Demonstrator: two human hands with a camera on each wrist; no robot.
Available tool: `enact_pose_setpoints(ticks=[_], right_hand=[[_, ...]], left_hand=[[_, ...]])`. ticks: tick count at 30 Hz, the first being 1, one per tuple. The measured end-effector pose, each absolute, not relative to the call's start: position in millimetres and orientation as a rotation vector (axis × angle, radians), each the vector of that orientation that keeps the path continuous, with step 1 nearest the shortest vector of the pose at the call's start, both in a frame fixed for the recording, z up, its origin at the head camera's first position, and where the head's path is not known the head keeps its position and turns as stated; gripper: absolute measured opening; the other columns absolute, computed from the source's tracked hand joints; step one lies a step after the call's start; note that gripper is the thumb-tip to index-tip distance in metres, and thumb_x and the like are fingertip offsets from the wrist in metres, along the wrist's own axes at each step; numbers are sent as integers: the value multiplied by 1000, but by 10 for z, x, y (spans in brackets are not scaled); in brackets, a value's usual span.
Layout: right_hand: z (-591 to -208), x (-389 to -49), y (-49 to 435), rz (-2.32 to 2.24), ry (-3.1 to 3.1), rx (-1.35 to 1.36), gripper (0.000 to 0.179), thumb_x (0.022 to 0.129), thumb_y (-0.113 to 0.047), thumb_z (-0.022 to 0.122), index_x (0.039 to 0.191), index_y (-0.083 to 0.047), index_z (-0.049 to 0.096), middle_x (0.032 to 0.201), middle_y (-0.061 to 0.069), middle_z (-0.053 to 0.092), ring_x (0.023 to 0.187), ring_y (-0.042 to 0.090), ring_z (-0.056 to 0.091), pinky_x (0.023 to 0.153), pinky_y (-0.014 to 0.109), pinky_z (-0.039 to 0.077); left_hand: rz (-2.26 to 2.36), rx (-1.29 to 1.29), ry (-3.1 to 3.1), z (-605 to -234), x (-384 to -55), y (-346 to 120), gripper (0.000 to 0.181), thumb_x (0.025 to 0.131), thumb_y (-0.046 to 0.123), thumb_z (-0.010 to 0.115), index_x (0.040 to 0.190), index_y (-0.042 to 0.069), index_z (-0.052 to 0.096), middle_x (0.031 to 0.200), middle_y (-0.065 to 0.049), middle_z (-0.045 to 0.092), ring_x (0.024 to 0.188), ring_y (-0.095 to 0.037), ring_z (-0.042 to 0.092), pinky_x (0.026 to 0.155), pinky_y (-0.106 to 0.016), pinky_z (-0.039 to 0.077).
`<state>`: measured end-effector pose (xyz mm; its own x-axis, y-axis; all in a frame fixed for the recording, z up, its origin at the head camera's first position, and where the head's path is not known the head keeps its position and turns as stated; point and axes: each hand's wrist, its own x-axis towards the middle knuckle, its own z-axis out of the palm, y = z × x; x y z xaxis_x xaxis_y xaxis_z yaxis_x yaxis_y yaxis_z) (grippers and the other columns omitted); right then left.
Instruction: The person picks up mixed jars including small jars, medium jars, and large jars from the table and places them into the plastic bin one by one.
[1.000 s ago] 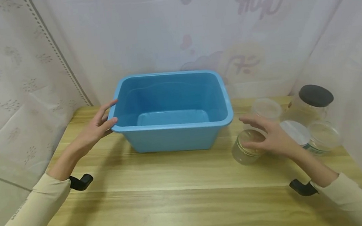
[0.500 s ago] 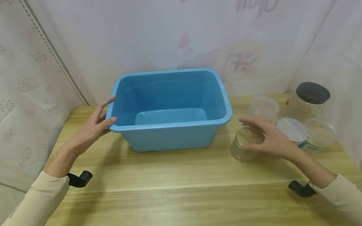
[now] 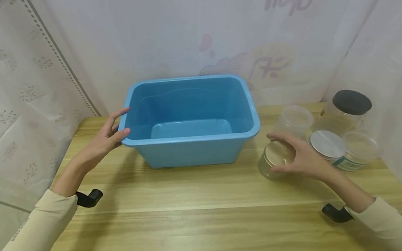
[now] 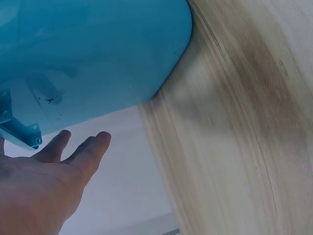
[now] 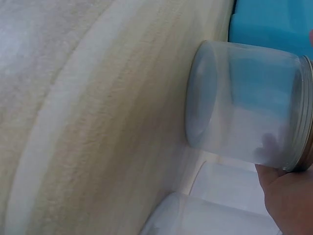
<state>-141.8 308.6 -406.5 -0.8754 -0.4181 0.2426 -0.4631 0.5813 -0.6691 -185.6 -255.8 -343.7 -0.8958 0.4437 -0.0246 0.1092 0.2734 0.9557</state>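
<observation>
A blue plastic tub (image 3: 189,153) stands on the wooden table, its inside bare. The left hand (image 3: 101,147) holds its left rim, thumb and a finger hooked over the edge. In the left wrist view, other fingers (image 4: 90,152) of that hand extend outside, below the rim. To the right of the tub, a clear jar (image 3: 267,167) with a gold-rimmed lid stands upright. The right hand (image 3: 301,157) spans this lid, thumb at the front and fingers behind. Seen from the right wrist, the jar (image 5: 244,103) is see-through and its base is on the table.
Several more clear containers stand close behind the right hand: a jar with a black lid (image 3: 352,102), one with a white lid (image 3: 327,144), one with a green label (image 3: 348,163), and a clear-topped one (image 3: 297,118). Patterned cloth (image 3: 160,30) hangs around the table (image 3: 183,231).
The view shifts slightly. Both hands keep nearly the same places, the left at the tub's rim and the right around the jar's lid; tub and jar stay put.
</observation>
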Motion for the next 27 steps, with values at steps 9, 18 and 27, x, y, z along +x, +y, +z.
enact_pose_setpoints(ticks=[9, 18, 27], right_hand=[[-4099, -1326, 3063, 1189, -2783, 652, 99, 60, -19, 102, 146, -15, 52, 144, 4, 53, 132, 21, 44, 101, 17, 29], [-4228, -1350, 3095, 1207, -2734, 648, 101, 59, -14, 102, 145, -8, 50, 136, 8, 56, 117, 22, 50, 92, 20, 37], [-4240, -1344, 3073, 1231, -2766, 581, 92, 61, -21, 101, 141, -19, 55, 131, -1, 58, 111, 17, 53, 87, 28, 43]], left_hand=[[1649, 496, 2290, -3413, -1849, -2552, 67, 108, 25, 51, 163, 30, 15, 162, -23, 18, 145, -41, 24, 110, -66, 23], [1633, 490, 2332, -3383, -1847, -2546, 67, 107, 26, 53, 163, 30, 18, 165, -15, 14, 149, -37, 18, 109, -65, 26], [1646, 507, 2324, -3391, -1858, -2537, 66, 107, 23, 53, 163, 29, 19, 164, -17, 21, 145, -39, 26, 107, -63, 29]])
